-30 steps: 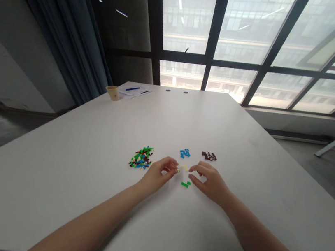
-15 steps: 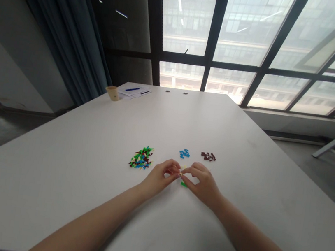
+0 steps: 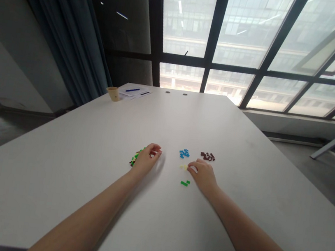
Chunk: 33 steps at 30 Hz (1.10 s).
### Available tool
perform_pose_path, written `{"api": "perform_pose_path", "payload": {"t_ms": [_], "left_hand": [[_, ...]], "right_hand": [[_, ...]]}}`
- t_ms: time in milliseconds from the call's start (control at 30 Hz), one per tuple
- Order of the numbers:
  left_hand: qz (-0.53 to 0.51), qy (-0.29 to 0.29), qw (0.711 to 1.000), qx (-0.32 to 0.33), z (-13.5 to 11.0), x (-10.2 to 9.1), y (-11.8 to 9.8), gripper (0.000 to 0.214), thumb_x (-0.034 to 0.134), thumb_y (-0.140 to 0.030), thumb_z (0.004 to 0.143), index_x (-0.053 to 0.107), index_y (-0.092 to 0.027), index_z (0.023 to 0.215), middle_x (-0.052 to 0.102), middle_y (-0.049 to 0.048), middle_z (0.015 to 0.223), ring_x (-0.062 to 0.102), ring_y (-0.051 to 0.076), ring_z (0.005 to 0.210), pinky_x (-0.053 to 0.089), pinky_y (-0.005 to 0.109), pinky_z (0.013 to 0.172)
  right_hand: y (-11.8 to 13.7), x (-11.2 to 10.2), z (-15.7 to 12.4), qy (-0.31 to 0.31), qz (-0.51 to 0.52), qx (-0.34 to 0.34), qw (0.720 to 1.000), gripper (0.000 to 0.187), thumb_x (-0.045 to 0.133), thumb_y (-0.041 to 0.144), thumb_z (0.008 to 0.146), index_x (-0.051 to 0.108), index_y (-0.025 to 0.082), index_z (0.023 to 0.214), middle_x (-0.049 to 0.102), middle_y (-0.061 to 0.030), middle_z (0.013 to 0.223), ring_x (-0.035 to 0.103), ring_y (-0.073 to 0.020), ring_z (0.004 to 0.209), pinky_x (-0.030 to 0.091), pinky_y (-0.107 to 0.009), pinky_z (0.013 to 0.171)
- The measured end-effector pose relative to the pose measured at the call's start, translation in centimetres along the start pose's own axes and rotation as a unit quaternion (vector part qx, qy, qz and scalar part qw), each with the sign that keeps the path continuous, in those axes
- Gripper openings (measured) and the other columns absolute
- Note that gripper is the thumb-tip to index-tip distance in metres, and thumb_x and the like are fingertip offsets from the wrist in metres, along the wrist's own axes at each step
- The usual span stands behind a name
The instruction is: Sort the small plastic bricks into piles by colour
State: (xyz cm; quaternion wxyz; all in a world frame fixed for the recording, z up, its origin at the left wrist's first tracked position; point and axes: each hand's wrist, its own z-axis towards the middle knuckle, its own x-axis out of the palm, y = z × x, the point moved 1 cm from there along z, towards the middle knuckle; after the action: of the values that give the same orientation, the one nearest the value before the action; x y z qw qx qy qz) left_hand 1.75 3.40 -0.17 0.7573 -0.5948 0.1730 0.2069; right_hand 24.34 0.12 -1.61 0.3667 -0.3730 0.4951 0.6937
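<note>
My left hand (image 3: pixel 147 159) rests over the mixed heap of small coloured bricks (image 3: pixel 134 159), fingers curled down onto it and hiding most of it. What the fingers hold, if anything, is hidden. My right hand (image 3: pixel 203 174) lies on the white table (image 3: pixel 87 164) with its fingertips pinched at a few pale yellow bricks (image 3: pixel 183 167). Two green bricks (image 3: pixel 184 183) lie just in front of that hand. A small blue group (image 3: pixel 184 153) and a dark brown group (image 3: pixel 208 156) sit just beyond the hands.
A tan paper cup (image 3: pixel 114 93) stands at the far left corner of the table beside papers and a blue pen (image 3: pixel 132 90). Big windows (image 3: pixel 244 41) lie beyond the table, and a dark curtain (image 3: pixel 74 37) hangs at the left.
My left hand has left the yellow bricks and moved left onto the mixed heap. My right hand has stayed by the yellow bricks, which now lie on the table.
</note>
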Motion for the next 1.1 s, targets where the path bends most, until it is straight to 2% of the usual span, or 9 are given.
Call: {"api": "perform_pose_path", "payload": {"t_ms": [100,233,367,467,633,867,1100], "left_hand": [[0.002,-0.012,1.0,0.004,0.2,-0.2,0.2,0.02,0.049,-0.034,0.073,0.054,-0.019,0.085,0.06,0.0027,0.082,0.055,0.013,0.067,0.044,0.025,0.06],[0.021,-0.069,0.997,0.007,0.8,-1.4,0.8,0.017,0.047,-0.025,0.074,0.053,-0.019,0.088,0.061,0.0028,0.082,0.056,0.014,0.071,0.044,0.026,0.066],[0.101,-0.12,0.987,0.042,1.7,-2.9,2.0,0.024,0.04,-0.015,0.074,0.054,-0.019,0.094,0.061,0.0042,0.089,0.056,0.015,0.08,0.043,0.029,0.076],[0.213,-0.1,0.97,0.06,2.1,-3.1,2.8,0.028,0.039,-0.015,0.077,0.059,-0.021,0.096,0.059,0.0055,0.097,0.052,0.018,0.092,0.039,0.033,0.082],[0.338,-0.018,0.94,0.05,2.0,-1.9,3.1,0.026,0.045,-0.027,0.078,0.063,-0.027,0.097,0.055,0.0055,0.107,0.046,0.025,0.1,0.036,0.039,0.078],[0.34,-0.02,0.939,0.044,2.1,-1.4,3.0,0.021,0.047,-0.029,0.078,0.067,-0.024,0.08,0.059,0.0051,0.096,0.048,0.023,0.095,0.032,0.038,0.076],[0.342,-0.017,0.939,0.037,2.3,-1.3,3.1,0.02,0.047,-0.028,0.077,0.066,-0.022,0.077,0.061,0.0061,0.093,0.049,0.023,0.093,0.032,0.037,0.074]], "right_hand": [[0.1,-0.1,-0.1,-0.003,0.001,0.0,1.0,0.018,0.05,0.03,0.08,0.066,0.023,0.082,0.061,-0.0019,0.081,0.054,-0.0134,0.075,0.034,-0.025,0.071],[0.0,-0.3,-0.5,-0.004,-0.006,0.008,1.0,0.019,0.047,0.025,0.08,0.066,0.022,0.08,0.061,-0.0025,0.079,0.054,-0.0131,0.074,0.034,-0.025,0.07],[0.1,-0.6,-0.9,-0.012,0.006,0.003,1.0,0.019,0.047,0.023,0.078,0.065,0.021,0.077,0.061,-0.0027,0.076,0.053,-0.0124,0.069,0.034,-0.024,0.067],[-0.1,-1.1,-1.0,-0.025,0.031,-0.002,0.999,0.019,0.046,0.025,0.077,0.064,0.02,0.077,0.061,-0.0028,0.076,0.052,-0.0125,0.068,0.035,-0.023,0.065],[-1.1,-2.0,-0.6,-0.038,0.058,-0.007,0.998,0.02,0.045,0.026,0.076,0.064,0.02,0.077,0.061,-0.0023,0.071,0.051,-0.0129,0.062,0.036,-0.024,0.062],[-1.3,-2.1,-0.3,-0.043,0.073,0.007,0.996,0.021,0.046,0.029,0.074,0.065,0.02,0.074,0.062,-0.0024,0.074,0.05,-0.0123,0.06,0.037,-0.024,0.061],[-0.9,-2.4,-0.3,-0.036,0.069,0.003,0.997,0.022,0.045,0.029,0.074,0.065,0.019,0.074,0.06,-0.0022,0.069,0.05,-0.0119,0.059,0.036,-0.024,0.06]]}}
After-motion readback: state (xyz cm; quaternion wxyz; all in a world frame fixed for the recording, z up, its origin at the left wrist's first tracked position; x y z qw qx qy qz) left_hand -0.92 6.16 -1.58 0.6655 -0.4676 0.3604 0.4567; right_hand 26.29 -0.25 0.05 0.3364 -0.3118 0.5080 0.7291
